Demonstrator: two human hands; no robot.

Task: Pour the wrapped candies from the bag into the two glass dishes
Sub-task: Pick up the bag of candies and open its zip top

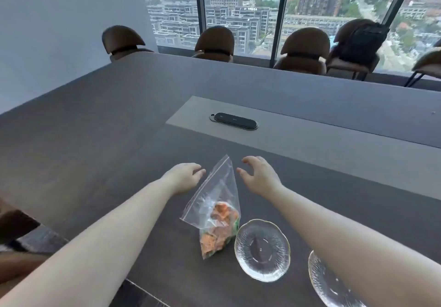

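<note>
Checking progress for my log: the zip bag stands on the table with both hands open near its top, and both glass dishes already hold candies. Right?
Not quite. In the head view both glass dishes are empty; the candies are all inside the zip bag. The rest holds: left hand and right hand are open near its top.

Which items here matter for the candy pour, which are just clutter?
For the job:
- zip bag of wrapped candies
- near glass dish
- second glass dish, partly under the right arm
- left hand, right hand, both open beside the bag top

Lying about:
- black oval device
- chairs
</note>
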